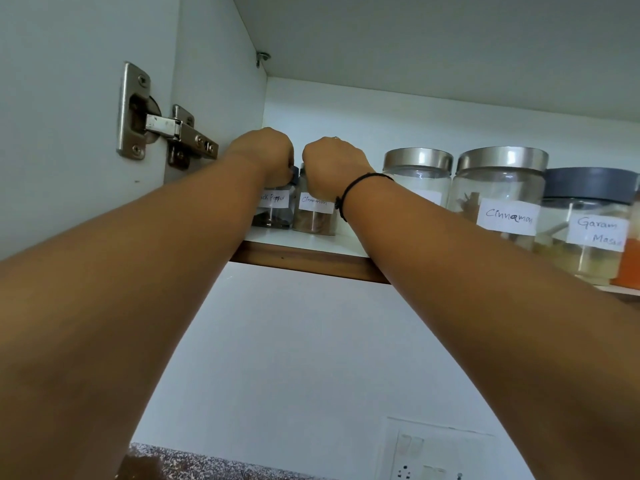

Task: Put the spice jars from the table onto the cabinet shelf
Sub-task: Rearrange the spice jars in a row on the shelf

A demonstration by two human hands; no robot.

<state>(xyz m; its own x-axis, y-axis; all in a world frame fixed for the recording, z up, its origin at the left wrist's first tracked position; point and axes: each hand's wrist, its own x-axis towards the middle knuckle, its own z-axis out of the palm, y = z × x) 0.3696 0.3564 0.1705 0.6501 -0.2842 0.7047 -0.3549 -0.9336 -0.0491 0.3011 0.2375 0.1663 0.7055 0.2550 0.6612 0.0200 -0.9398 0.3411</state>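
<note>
**Both hands on two small spice jars at the left end of the shelf**

Both arms reach up into an open wall cabinet. The left hand [266, 152] is curled down over the top of the black pepper jar [273, 211], gripping its dark lid. Only the back of the hand and the knuckles show; the fingertips are hidden. The right hand [332, 164], with a black wristband [349, 195] at the wrist, is closed the same way over the top of the small cinnamon jar [315, 218], whose lid is covered by the hand.

Both jars stand upright on the cabinet shelf [304, 259] near its left end, just beside each other, paper labels facing out. The black pepper jar is closest to the cabinet's side wall and holds dark contents low in the glass. The small cinnamon jar holds brown powder.

Further right on the same shelf stand three bigger glass jars in a row:
- a steel-lidded jar [417, 174], its label partly hidden behind the right forearm
- a large cinnamon jar [498, 195], also steel-lidded, with sticks inside
- a garam masala jar [585, 233] with a grey lid

An orange container [628, 266] is cut off at the frame's right edge.

On the left, the cabinet door [69, 98] stands open on a metal hinge [162, 133]. Below the cabinet is a white wall with a switch plate [433, 455], and a speckled stone table [180, 462] shows at the bottom edge.
</note>
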